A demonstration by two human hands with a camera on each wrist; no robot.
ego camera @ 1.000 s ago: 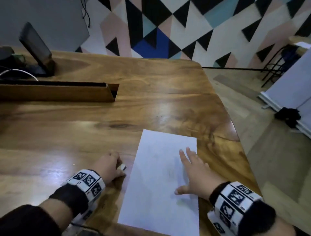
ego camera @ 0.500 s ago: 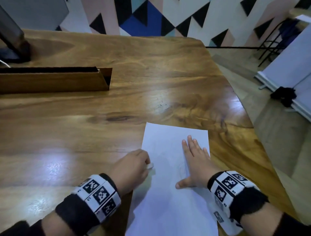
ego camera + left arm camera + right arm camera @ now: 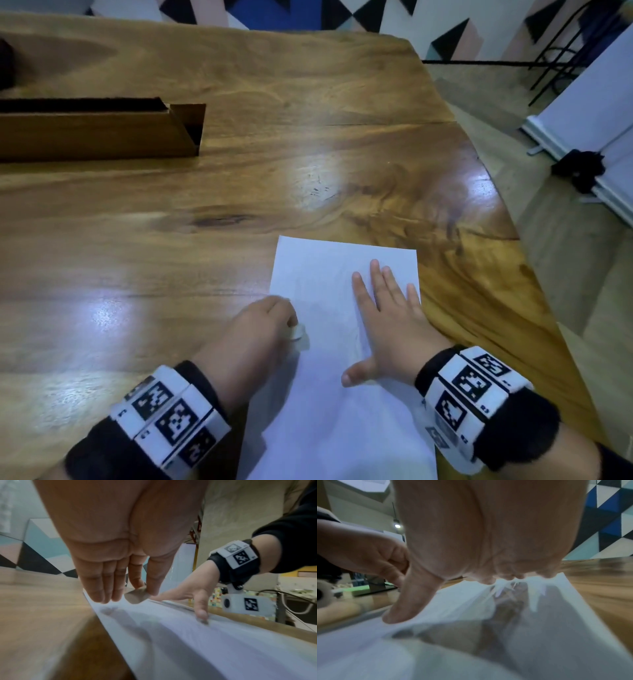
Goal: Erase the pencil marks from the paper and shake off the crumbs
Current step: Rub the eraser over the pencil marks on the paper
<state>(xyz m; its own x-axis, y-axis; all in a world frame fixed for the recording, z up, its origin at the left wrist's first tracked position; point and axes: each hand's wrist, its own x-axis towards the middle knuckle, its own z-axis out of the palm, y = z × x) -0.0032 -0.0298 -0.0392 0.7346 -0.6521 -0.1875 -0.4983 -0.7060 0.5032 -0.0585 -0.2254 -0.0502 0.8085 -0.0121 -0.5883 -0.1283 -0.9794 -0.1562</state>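
Observation:
A white sheet of paper (image 3: 329, 404) lies on the wooden table (image 3: 205, 240) near its right edge, with only faint marks visible. My left hand (image 3: 260, 329) pinches a small white eraser (image 3: 298, 334) over the paper's left part; the left wrist view shows the eraser (image 3: 136, 597) between thumb and forefinger, just above the paper (image 3: 188, 642). My right hand (image 3: 390, 315) lies flat with fingers spread on the sheet's right side, pressing it down. In the right wrist view the right hand (image 3: 471, 547) covers the paper (image 3: 471, 649), thumb stretched out.
A long wooden box (image 3: 96, 133) with a dark slot sits at the back left of the table. The table's curved right edge (image 3: 534, 284) runs close to the paper. Beyond it are the floor and a white stand (image 3: 589, 113).
My left hand has moved right from the bare table onto the paper's left part with the eraser. The right hand stays flat on the sheet. The head view has tilted down.

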